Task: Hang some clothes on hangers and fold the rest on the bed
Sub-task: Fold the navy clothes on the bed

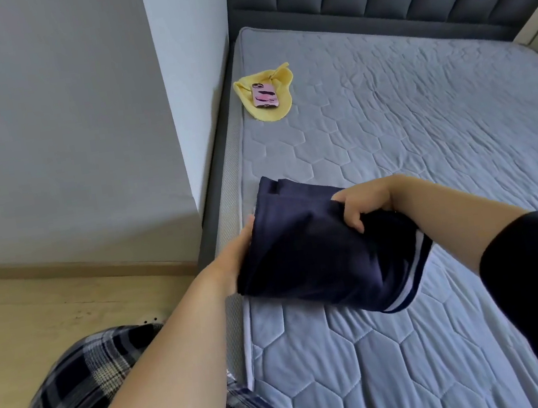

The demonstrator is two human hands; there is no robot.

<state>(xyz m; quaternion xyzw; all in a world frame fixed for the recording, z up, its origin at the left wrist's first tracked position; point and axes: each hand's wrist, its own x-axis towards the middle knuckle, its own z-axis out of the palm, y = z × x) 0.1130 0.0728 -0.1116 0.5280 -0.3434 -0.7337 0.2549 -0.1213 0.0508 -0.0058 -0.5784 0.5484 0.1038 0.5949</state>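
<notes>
Near the bed's (pixel 423 133) left edge, both hands are gripping the folded navy shorts (pixel 306 260): left hand (pixel 237 256) clasping the near-left end, right hand (pixel 362 204) pinching the far-right edge.

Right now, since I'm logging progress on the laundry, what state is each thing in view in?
Navy garment: folded, held at the mattress edge by both hands.
Left hand: gripping the garment's left side.
Right hand: fingers curled over its top fold.
Yellow cloth: crumpled, lying near the mattress corner.
Phone: face down on the yellow cloth.
Mattress: bare, quilted, wrinkled.
</notes>
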